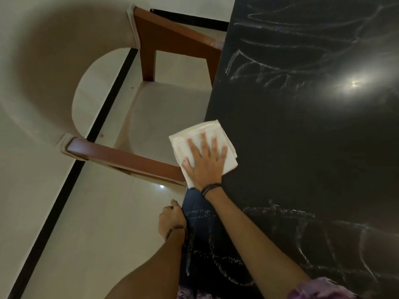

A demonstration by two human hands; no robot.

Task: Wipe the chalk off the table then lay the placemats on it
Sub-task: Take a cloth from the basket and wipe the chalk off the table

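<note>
My right hand (206, 160) lies flat, fingers spread, pressing a folded white cloth (203, 148) at the left edge of the black table (302, 130) — chalk marks (259, 67) beyond it. My left hand (172, 221) curls loosely around the table's edge, holding nothing else.

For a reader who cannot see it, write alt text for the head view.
A right hand presses a folded white cloth flat at the edge of a black table still streaked with chalk marks. The left hand grips the table's edge; a wooden chair stands beside it.
</note>
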